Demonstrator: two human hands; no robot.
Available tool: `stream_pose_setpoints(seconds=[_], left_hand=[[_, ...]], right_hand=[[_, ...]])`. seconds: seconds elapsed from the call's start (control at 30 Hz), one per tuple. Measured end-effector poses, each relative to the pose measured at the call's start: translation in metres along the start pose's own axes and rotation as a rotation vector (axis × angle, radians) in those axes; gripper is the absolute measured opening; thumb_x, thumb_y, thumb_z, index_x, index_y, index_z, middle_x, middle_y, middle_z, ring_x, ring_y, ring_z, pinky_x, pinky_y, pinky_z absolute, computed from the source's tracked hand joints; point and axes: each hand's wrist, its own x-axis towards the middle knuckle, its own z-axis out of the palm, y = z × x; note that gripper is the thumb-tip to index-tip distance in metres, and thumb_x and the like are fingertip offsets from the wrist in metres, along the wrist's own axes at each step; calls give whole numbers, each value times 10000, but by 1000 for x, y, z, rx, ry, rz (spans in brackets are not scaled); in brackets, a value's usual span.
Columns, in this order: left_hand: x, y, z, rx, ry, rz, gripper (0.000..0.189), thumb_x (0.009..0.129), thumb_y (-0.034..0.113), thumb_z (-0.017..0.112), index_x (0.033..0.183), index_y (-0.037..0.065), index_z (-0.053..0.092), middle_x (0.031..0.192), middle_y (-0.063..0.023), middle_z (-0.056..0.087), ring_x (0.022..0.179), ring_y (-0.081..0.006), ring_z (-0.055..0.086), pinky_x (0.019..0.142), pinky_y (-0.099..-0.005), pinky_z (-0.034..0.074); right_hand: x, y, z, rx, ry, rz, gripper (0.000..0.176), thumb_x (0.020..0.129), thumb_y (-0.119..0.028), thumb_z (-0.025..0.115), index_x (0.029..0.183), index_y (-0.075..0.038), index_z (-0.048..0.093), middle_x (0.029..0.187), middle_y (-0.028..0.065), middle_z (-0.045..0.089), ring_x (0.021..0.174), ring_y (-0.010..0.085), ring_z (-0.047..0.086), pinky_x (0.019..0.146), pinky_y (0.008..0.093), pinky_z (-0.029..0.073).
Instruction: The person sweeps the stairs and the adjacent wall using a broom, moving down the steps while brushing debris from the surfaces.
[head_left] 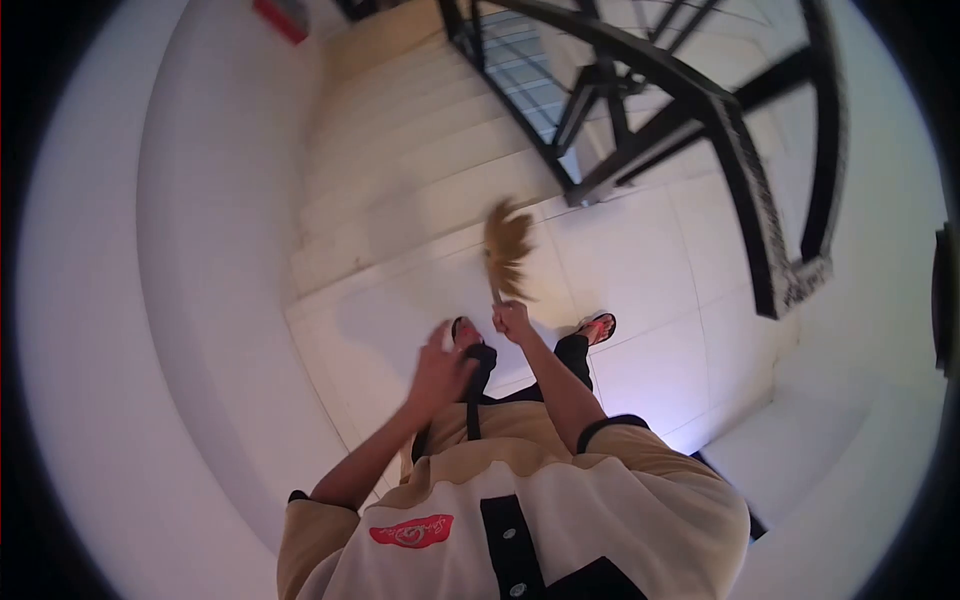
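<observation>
— Well, begin at the curved white wall. It crowds the landing on that side, so an elbow has little room.

— And the steps?

— Just beyond the toes. It's pale tile against pale tile, so the edges are hard to read, and I can't tell whether they run up or down. A misjudged stride there could mean a stumble.

— Is the left hand on anything?

— No. It's empty, with the fingers loosely spread, and it's blurred in front of the body. If balance goes, I'd say that hand has nothing within reach to catch.

— Where's the broom?

— The small straw broom is off the floor, with its bristles fanned toward the steps. The right hand is closed in a fist around its short handle. The bristles look blurred, and a slack grip could let it fly onto the stairs.

— Footwear?

— An open sandal on smooth tile. That could slip, I reckon.

— And further right?

— The black railing stands close, its post down on the tile. A wide swing could rap the knuckles or snag the bristles on it.
</observation>
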Motion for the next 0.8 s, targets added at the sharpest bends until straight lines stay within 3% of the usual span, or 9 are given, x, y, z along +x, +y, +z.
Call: stream_pose_setpoints(seconds=[0.07,0.17,0.27,0.33,0.43,0.53,0.6,0.67,0.8], left_hand=[[-46,-96,1,48,89,-239,318,739,181,602,1024,76,510,1244,-211,334,1109,-366,369,888,-431,338],[-121,-201,-32,68,208,-519,322,752,180,603,1035,68,495,1249,-213,325,1133,-371,348,920,-419,329],[-201,-277,-92,231,534,-679,339,752,161,591,1046,27,491,1243,-245,319,1125,-383,352,924,-410,326],[-253,-320,-146,557,618,-776,354,748,186,601,1048,28,499,1240,-251,319,1132,-382,350,915,-416,337],[-317,-357,-261,1118,811,-930,442,779,286,573,1147,77,447,1257,-233,318,1116,-371,378,850,-449,400],[-369,-361,-367,1611,898,-1003,512,804,468,472,1220,184,382,1270,-186,326,1142,-342,355,796,-507,395],[-415,-389,-415,1754,809,-1022,523,802,542,408,1225,236,377,1268,-161,336,1141,-333,353,790,-521,370],[-443,-414,-440,1812,714,-1017,559,788,596,358,1233,257,360,1268,-158,336,1138,-341,348,788,-552,342],[-433,-433,-442,1962,708,-1067,642,765,665,277,1247,244,330,1201,-162,391,1061,-368,390,758,-557,329]], right_hand=[[62,19,0,319,-291,259,80,755,-70,519,811,-21,487,568,24,443,413,93,393,335,183,296],[36,-12,66,-179,-203,82,147,783,-46,489,926,-55,457,619,27,465,428,81,399,344,195,318],[36,-13,72,-853,-222,-172,261,814,-67,454,1052,-82,347,634,60,476,452,111,457,370,250,391],[21,-27,79,-1273,-111,-35,329,821,-127,454,1094,-90,275,656,129,503,481,199,520,415,342,436],[15,-23,96,-1553,78,-340,298,815,-179,463,1051,-70,318,692,197,524,519,278,553,445,405,438],[34,47,58,-1782,25,-662,253,820,-221,463,971,-45,362,650,195,514,512,325,538,454,436,424],[-17,68,131,-1217,71,-24,180,817,-200,470,892,-53,398,562,116,466,450,253,489,410,378,395],[-3,111,156,-611,-34,442,105,804,-161,478,840,-85,416,509,43,382,415,171,421,387,294,350],[100,180,206,99,-190,683,67,794,-115,481,770,-87,424,515,-12,333,394,101,333,340,239,268]])
